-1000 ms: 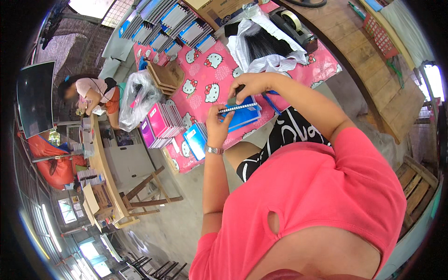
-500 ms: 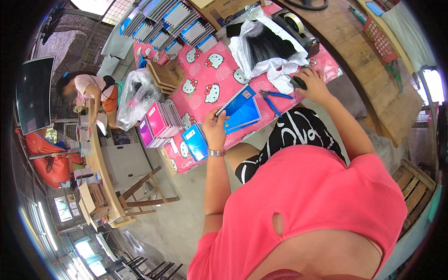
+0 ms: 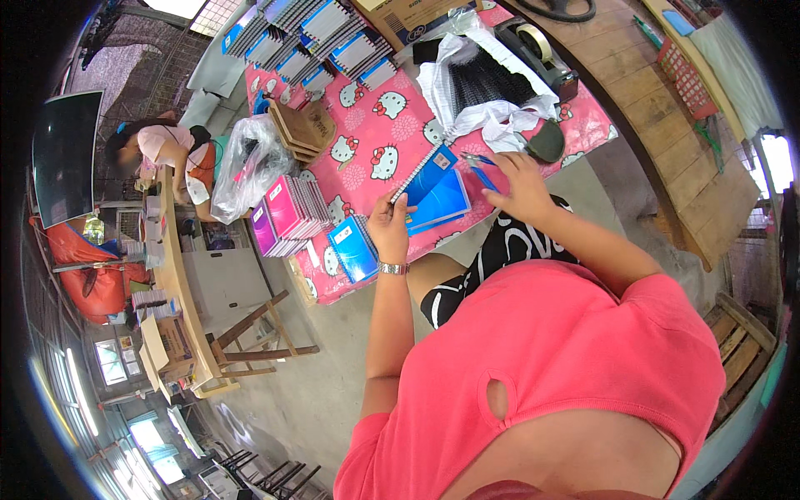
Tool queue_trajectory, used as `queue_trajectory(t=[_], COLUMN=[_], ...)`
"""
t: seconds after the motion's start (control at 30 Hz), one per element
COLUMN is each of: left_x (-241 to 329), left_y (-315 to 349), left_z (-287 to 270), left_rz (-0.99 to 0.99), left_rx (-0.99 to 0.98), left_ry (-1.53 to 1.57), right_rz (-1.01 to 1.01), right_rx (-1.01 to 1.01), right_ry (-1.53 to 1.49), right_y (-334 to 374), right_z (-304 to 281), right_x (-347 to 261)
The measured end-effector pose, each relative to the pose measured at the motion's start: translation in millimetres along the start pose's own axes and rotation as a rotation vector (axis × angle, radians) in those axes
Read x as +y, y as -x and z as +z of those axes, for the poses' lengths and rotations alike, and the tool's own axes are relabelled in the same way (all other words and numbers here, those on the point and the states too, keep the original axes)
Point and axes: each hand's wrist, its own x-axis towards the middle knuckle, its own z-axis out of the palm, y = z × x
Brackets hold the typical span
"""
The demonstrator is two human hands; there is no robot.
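My left hand (image 3: 390, 227) pinches the spiral-bound edge of a blue notebook (image 3: 435, 172). That notebook lies slanted over another blue notebook (image 3: 448, 202) near the table's front edge. My right hand (image 3: 521, 193) is closed round the spread blue handles of a pair of pliers (image 3: 477, 169), thumb on the near handle and fingers over the far one. The jaws point left toward the bound edge. A dark green rounded object (image 3: 547, 142) rests just beyond my right hand; its kind is unclear. Left of my left hand lie further blue notebooks (image 3: 353, 248).
Pink and purple notebooks (image 3: 292, 208) stand stacked at left, by a clear plastic bag (image 3: 250, 171) and brown boards (image 3: 296, 133). Spiral notebook stacks (image 3: 321, 33) sit behind. Black binding coils (image 3: 492, 79) lie in white wrapping beside a tape dispenser (image 3: 542, 62). Another person (image 3: 171, 150) works at left.
My right hand has let go of the dark green object and come left and nearer to the pliers, taking hold of their handles. My left hand stays on the notebook's bound edge.
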Motion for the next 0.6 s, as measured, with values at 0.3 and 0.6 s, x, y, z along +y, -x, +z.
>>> queue_trajectory(t=[0.3, 0.6], left_x=[-10, -12], left_y=[0, 3], left_z=[-1, 2], left_rz=[0.037, 0.023], left_rx=[0.046, 0.116], left_ry=[0.044, -0.061], right_rz=[-0.314, -0.223], right_rx=[-0.105, -0.19], right_ry=[-0.263, -0.336], right_y=[-17, -16], right_z=[-5, -3], right_x=[-93, -95])
